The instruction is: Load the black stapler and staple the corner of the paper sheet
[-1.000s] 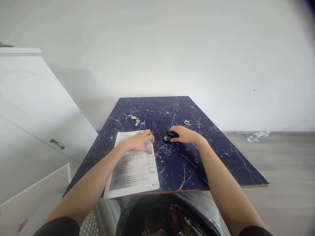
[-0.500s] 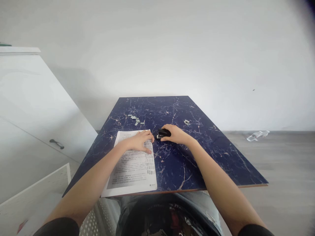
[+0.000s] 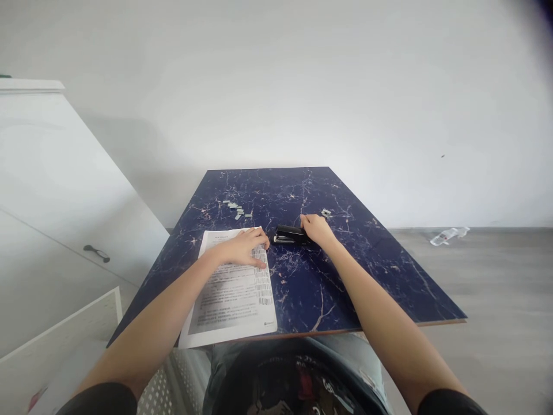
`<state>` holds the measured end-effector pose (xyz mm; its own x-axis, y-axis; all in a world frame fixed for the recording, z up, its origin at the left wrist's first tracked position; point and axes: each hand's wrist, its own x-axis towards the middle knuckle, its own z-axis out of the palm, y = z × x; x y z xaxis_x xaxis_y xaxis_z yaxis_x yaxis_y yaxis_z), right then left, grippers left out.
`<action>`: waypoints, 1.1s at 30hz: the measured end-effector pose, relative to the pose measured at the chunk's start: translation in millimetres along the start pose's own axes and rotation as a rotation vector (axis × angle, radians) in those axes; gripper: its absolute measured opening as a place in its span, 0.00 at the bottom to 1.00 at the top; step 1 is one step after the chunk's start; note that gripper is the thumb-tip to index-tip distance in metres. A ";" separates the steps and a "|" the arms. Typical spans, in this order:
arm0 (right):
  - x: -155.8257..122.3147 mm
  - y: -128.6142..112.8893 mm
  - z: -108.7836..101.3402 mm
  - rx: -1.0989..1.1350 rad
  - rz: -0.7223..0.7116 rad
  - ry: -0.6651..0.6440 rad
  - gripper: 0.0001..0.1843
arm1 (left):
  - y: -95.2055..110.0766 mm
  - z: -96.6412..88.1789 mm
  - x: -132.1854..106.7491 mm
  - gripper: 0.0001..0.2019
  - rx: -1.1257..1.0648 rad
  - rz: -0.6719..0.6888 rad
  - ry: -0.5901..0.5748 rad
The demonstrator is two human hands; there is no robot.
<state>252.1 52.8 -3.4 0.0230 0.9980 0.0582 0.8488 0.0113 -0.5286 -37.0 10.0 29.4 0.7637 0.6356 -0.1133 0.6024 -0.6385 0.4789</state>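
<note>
A printed sheet of paper (image 3: 224, 311), perhaps the top of a stack, lies at the left front of the dark blue marbled table (image 3: 302, 294). My left hand (image 3: 244, 246) rests on its upper right part, fingers spread and palm down. Just past the sheet's right edge lies a black stapler (image 3: 288, 233), its front end pointing left towards the paper. The curled fingers of my right hand (image 3: 317, 229) are around the stapler's rear end and hide it.
Several small pale pieces (image 3: 237, 208) lie scattered at the back left of the table, and another pale piece (image 3: 326, 212) sits beyond my right hand. A white cabinet (image 3: 56, 184) stands on the left. Clear crumpled plastic (image 3: 449, 236) lies on the floor at the right.
My right hand has slid from the stapler's middle back to its rear end, uncovering more of the black body. My left hand stays on the paper.
</note>
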 end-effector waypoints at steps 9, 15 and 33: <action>1.4 4.5 0.8 -0.041 0.045 0.022 0.27 | -8.4 11.9 18.6 0.12 -0.646 -0.242 0.449; 2.3 5.8 4.7 -0.063 0.041 0.013 0.26 | -14.6 20.6 28.4 0.11 -1.446 -0.267 0.429; 4.6 4.3 5.0 -0.117 0.045 -0.028 0.24 | -10.7 19.1 23.5 0.11 -1.600 -0.270 0.257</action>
<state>253.3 57.8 -9.6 0.0493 0.9987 0.0124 0.9030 -0.0393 -0.4279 -21.0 23.5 5.0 0.5277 0.8029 -0.2774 -0.2586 0.4629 0.8479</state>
